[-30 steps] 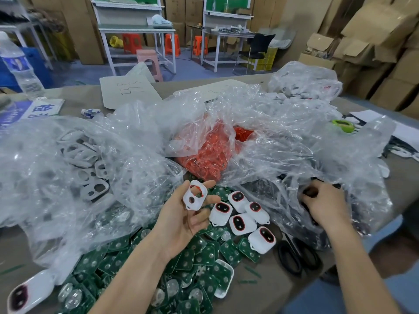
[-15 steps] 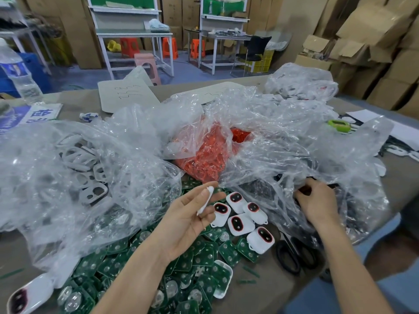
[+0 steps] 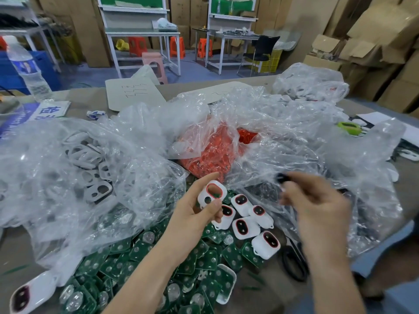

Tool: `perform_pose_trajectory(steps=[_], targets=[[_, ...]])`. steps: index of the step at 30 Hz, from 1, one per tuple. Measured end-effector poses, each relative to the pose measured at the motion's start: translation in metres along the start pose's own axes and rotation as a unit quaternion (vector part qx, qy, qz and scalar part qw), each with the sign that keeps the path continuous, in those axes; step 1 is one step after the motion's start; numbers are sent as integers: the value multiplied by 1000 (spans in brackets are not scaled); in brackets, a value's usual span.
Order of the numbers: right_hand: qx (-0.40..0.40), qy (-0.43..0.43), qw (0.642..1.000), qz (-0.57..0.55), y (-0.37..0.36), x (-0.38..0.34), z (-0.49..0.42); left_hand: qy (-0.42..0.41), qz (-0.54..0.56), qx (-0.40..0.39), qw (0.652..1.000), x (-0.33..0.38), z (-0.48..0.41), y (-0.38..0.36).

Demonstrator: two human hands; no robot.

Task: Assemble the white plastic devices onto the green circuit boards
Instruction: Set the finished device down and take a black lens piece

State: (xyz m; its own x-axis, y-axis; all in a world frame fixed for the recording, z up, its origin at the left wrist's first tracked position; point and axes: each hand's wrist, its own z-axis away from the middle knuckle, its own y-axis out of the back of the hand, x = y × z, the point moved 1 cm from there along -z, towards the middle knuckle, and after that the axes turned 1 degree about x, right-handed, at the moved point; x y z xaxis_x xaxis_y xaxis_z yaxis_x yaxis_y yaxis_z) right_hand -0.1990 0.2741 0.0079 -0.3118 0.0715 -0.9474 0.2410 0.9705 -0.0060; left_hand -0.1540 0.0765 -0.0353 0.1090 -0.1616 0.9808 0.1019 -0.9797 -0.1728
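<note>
Holds the right hand (image 3: 317,209) now out of the clear bag (image 3: 335,155) it was reaching into a second ago, raised and drawn in near the left hand (image 3: 192,220), motion-blurred, thumb and fingertips pinching a small black part (image 3: 282,177). Grips a white plastic casing (image 3: 212,193) in the left hand, between the thumb and curled fingers, with the red-rimmed opening turned face-up after standing edge-on half a second earlier. Leaves five finished white devices (image 3: 246,227), each with a dark red-ringed window, just below the gap between the hands, lying on a heap of green circuit boards (image 3: 204,264) spread on the tabletop (image 3: 13,248) under the left forearm. Has one more white device (image 3: 29,293) well to the left of that forearm, at the edge of the heap. Shows, to the left of the left hand, a clear bag of pale grey frames (image 3: 90,177); beyond both hands, a bag of orange-red parts (image 3: 217,155); under the right forearm, black scissors (image 3: 294,266), blurred.
</note>
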Motion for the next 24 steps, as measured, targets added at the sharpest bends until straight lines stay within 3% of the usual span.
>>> perform_pose_trajectory(steps=[3, 7, 16, 24], targets=[[-108, -104, 988, -46, -44, 3, 22, -36, -22, 6, 999, 1, -2, 0], [-126, -191, 967, -114, -61, 9, 27, -43, -3, 3, 999, 1, -5, 5], [-175, -199, 953, -147, -68, 9, 31, -44, 33, 9, 998, 0, -6, 6], [-213, -230, 921, -232, -71, 8, 34, -57, -14, 39, 998, 6, -3, 2]])
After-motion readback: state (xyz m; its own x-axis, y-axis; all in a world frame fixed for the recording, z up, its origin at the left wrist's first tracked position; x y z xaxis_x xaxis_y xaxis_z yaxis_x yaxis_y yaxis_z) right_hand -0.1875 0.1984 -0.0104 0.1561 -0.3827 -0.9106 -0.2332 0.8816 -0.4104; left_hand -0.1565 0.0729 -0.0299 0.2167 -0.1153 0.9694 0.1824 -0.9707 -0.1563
